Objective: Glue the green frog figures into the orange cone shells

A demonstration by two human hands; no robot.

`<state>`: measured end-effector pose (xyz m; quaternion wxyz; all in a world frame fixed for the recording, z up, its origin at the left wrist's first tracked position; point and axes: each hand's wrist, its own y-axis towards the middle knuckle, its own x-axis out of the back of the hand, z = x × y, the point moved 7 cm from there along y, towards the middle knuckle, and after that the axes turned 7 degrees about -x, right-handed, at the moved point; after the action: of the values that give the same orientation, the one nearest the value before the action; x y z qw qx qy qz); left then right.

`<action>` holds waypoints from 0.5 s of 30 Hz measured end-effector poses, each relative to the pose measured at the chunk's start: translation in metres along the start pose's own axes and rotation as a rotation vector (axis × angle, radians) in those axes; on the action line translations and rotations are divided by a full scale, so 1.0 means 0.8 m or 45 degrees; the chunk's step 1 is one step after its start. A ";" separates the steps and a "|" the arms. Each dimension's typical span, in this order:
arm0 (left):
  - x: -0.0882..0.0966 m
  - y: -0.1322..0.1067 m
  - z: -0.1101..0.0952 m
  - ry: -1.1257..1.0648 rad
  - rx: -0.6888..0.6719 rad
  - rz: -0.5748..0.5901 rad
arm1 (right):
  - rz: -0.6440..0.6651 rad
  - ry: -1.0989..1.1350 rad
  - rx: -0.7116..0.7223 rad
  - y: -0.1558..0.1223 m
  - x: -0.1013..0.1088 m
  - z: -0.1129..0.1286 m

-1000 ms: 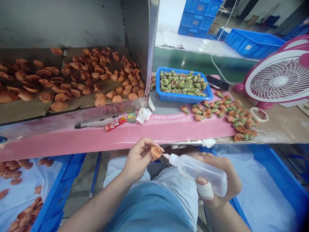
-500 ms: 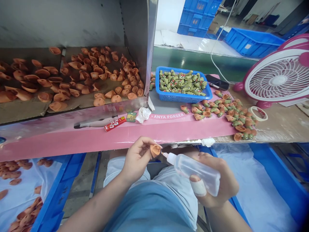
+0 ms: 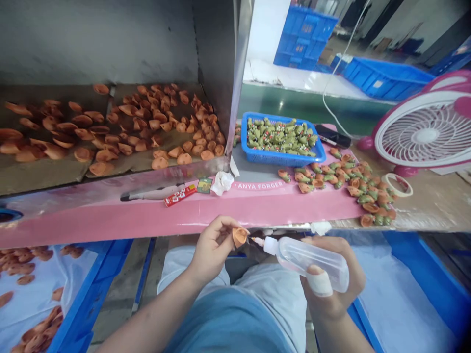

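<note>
Between the thumb and fingers of my left hand (image 3: 213, 252) is a small orange hollow piece (image 3: 240, 237), shaped like a pointed cap, its opening turned up. My right hand (image 3: 336, 274) wraps round a translucent squeeze bottle (image 3: 307, 262), which lies tilted with its thin nozzle pointing left. The nozzle tip is close to the right side of the orange piece; I cannot tell whether they touch. White tape (image 3: 320, 283) covers part of my right thumb. Both hands are above my lap, in front of the pink table edge (image 3: 206, 215).
A metal booth at left holds many orange pieces (image 3: 147, 113). A blue basket (image 3: 281, 158) contains green figures. Orange-and-green pieces (image 3: 346, 174) lie right of it, near a tape roll (image 3: 399, 185) and a fan (image 3: 425, 132). Blue crates (image 3: 101, 274) flank my legs.
The bottle has shifted slightly right, and its nozzle is a little farther from the orange piece. My left hand still grips the piece. The whole view has tilted slightly upward.
</note>
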<state>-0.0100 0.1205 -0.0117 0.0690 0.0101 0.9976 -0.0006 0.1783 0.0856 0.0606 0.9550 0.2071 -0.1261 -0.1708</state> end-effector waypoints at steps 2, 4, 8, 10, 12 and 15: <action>0.009 0.002 0.006 -0.042 0.070 -0.072 | -0.018 0.123 -0.176 0.003 0.002 -0.027; 0.021 0.006 0.014 -0.103 0.098 -0.167 | 0.081 0.186 -0.332 0.009 -0.010 -0.058; 0.048 0.018 0.027 -0.213 0.074 -0.319 | 0.330 0.129 -0.461 0.035 -0.059 -0.105; 0.056 0.023 0.032 -0.242 0.103 -0.327 | 0.435 0.129 -0.426 0.051 -0.089 -0.119; 0.060 0.025 0.034 -0.262 0.142 -0.334 | 0.501 0.123 -0.382 0.065 -0.116 -0.131; 0.065 0.024 0.029 -0.279 0.183 -0.377 | 0.550 0.089 -0.313 0.079 -0.144 -0.148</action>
<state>-0.0578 0.1406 -0.0419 0.1755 -0.1319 0.9721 -0.0832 0.1274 0.2250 -0.0361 0.9912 0.0634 -0.1126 0.0303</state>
